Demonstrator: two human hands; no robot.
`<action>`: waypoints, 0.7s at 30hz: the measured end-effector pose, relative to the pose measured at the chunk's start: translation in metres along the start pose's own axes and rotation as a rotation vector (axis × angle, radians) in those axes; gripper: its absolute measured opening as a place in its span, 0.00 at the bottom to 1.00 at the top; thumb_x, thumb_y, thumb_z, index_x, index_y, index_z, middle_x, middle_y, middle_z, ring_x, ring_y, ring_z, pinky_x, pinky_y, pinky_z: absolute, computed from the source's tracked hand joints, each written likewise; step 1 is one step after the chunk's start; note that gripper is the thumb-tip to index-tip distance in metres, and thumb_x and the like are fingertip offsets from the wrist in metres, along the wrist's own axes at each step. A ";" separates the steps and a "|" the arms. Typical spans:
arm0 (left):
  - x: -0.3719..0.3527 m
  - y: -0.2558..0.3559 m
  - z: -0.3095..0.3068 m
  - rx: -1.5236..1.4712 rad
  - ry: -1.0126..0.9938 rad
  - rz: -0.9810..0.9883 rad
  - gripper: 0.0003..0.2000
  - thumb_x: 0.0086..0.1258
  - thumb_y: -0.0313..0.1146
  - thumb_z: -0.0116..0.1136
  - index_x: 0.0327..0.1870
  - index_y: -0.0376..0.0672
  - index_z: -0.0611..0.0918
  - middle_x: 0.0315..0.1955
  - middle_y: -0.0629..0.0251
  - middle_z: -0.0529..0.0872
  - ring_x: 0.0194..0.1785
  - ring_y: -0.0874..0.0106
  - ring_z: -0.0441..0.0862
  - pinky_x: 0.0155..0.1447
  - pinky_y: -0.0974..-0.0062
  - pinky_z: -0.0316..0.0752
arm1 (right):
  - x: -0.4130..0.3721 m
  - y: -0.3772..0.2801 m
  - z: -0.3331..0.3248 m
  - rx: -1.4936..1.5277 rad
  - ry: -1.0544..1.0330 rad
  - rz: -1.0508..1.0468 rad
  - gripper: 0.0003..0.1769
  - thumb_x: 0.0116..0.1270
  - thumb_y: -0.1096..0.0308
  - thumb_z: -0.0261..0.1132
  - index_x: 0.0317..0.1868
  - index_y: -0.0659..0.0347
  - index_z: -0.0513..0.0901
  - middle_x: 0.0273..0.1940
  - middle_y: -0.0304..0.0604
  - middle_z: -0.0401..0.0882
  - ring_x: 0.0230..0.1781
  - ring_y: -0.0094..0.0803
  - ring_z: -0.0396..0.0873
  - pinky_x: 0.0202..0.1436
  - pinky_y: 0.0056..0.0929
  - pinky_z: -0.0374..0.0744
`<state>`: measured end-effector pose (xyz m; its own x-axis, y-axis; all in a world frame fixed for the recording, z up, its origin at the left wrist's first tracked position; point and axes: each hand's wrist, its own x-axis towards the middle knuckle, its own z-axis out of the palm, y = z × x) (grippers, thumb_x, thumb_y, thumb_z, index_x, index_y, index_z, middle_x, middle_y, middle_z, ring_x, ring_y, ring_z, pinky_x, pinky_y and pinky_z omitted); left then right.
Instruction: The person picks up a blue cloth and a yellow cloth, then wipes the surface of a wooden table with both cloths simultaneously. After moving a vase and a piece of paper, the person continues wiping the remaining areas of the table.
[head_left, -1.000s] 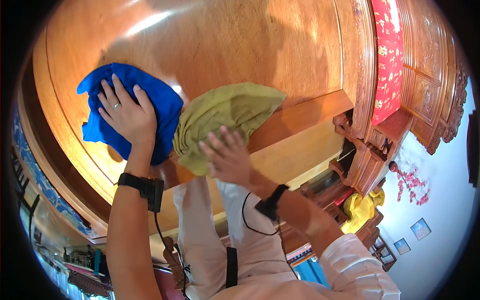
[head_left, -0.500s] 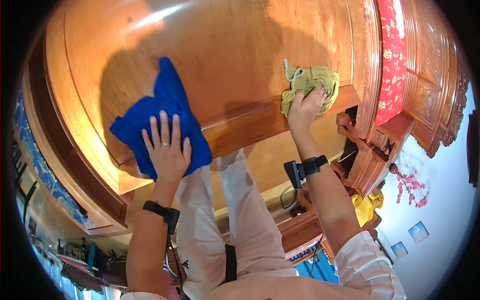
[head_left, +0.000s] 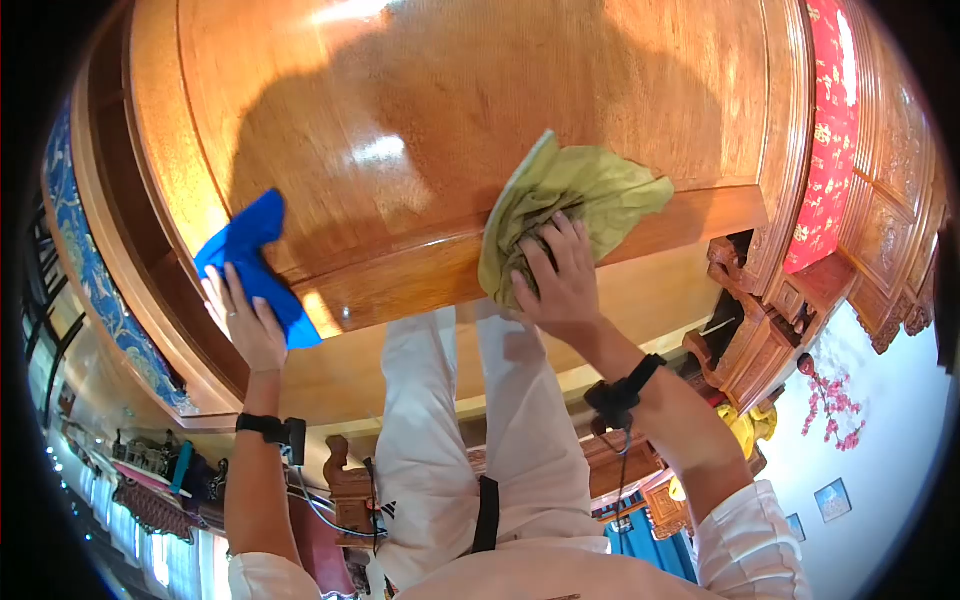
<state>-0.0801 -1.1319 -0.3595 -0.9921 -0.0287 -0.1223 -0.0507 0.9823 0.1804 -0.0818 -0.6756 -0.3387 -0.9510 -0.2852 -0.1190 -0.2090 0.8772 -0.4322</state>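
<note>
A blue cloth (head_left: pixel 252 235) lies folded over the near left corner of the wooden tabletop (head_left: pixel 420 170). My left hand (head_left: pixel 243 318) rests on its left part, fingers stretched out and slightly apart, pressing the fabric rather than wrapping round it. Nearer the middle, a crumpled yellow-green cloth (head_left: pixel 610 190) with a pale cord along its edge spreads over the table's front rim. My right hand (head_left: pixel 562 275) has curled fingers dug into its bunched folds; the fingertips are partly hidden there.
Carved wooden furniture (head_left: pixel 745 300) stands close on the right, beside a red cloth with gold characters (head_left: pixel 828 140). A blue patterned cushion (head_left: pixel 85 260) lies along the left. My white-trousered legs (head_left: pixel 425 410) are below the front rim. Pink blossoms (head_left: pixel 835 405) show at the right.
My left hand and the blue cloth have moved left, and the cloth is more folded. My right hand has moved left and slightly down with the yellow-green cloth, which is more spread out.
</note>
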 end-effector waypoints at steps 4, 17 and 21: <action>0.035 0.028 0.006 -0.115 0.111 -0.234 0.29 0.84 0.41 0.39 0.82 0.41 0.60 0.82 0.43 0.52 0.83 0.40 0.49 0.82 0.42 0.41 | -0.011 0.057 -0.033 -0.013 -0.071 0.128 0.31 0.65 0.59 0.70 0.64 0.65 0.74 0.65 0.58 0.68 0.71 0.58 0.64 0.75 0.59 0.63; 0.078 0.167 0.036 0.083 0.209 -0.113 0.30 0.82 0.45 0.43 0.81 0.42 0.62 0.81 0.47 0.57 0.82 0.41 0.53 0.80 0.39 0.48 | 0.012 0.046 0.003 -0.151 0.309 0.249 0.19 0.57 0.65 0.71 0.47 0.65 0.80 0.44 0.56 0.80 0.48 0.59 0.77 0.55 0.56 0.74; 0.078 0.165 0.036 0.076 0.208 -0.110 0.30 0.83 0.45 0.43 0.82 0.44 0.61 0.82 0.49 0.57 0.82 0.42 0.52 0.80 0.39 0.47 | 0.048 -0.067 0.025 0.229 0.047 0.100 0.21 0.55 0.63 0.71 0.49 0.60 0.83 0.45 0.48 0.80 0.52 0.50 0.78 0.60 0.50 0.73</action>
<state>-0.1612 -0.9655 -0.3748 -0.9838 -0.1662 0.0675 -0.1589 0.9820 0.1022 -0.1073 -0.7581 -0.3378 -0.9750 -0.1790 -0.1318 -0.0620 0.7884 -0.6121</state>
